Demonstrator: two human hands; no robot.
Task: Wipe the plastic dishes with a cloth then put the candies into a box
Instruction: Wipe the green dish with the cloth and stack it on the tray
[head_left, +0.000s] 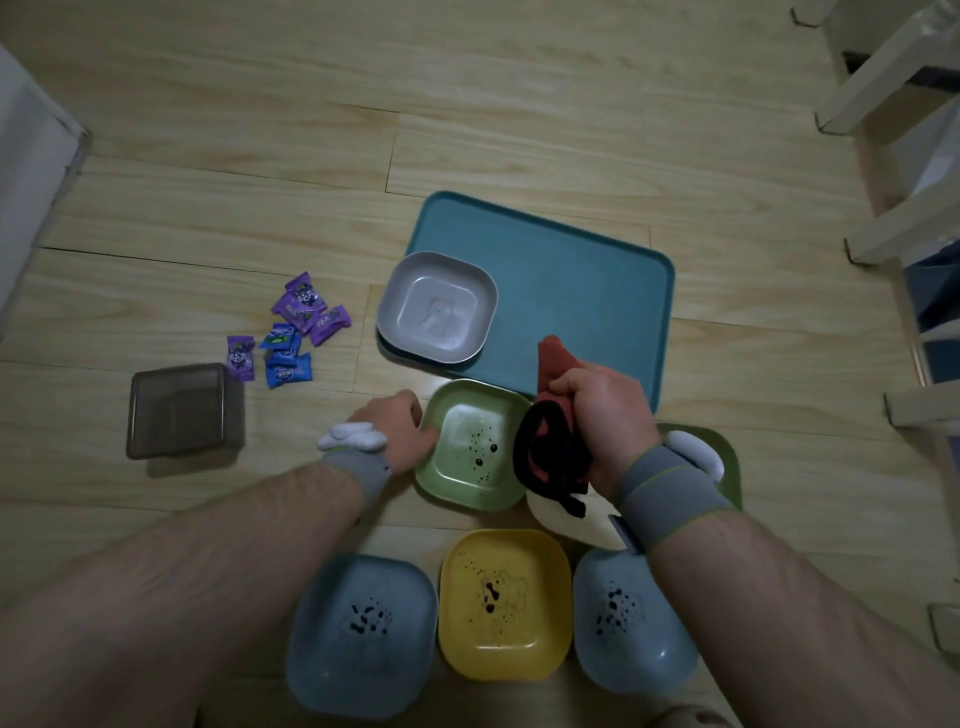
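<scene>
Two hands work over the floor: the left hand grips the near-left rim of the green dish, thumb inside, while the right hand clutches a bunched red-and-black cloth just above the dish's right edge. The spotted hollow lies between the hands, directly left of the cloth, so the right hand is placed to sweep leftward. Candies and the box sit beyond the left hand, further left.
</scene>
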